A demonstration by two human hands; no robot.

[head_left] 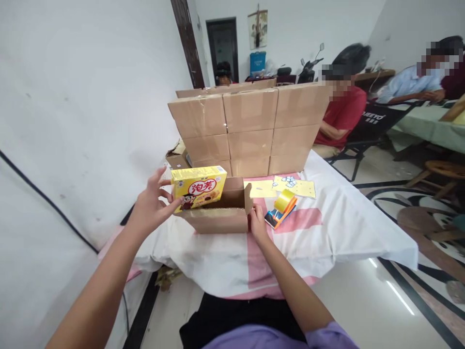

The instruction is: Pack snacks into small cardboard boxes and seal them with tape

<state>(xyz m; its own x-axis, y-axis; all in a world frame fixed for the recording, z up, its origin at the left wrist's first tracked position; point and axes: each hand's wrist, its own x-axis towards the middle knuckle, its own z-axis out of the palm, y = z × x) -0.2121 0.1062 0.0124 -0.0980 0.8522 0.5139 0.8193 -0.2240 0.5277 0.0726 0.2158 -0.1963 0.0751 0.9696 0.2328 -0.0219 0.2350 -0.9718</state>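
Note:
My left hand (152,203) grips the left end of a yellow snack box (199,186) and holds it over an open cardboard box (221,213) on the cloth-covered table. The right side of that open box is gripped at its flap edge by my right hand (257,224), fingers closed on the cardboard. The yellow box tilts slightly, its printed face toward me.
A wall of stacked sealed cartons (250,131) stands behind the open box. A tape dispenser with yellow tape (281,207) and yellow sheets (294,186) lie to the right on the white and pink cloth (327,232). Two people sit at the right; another sits far back.

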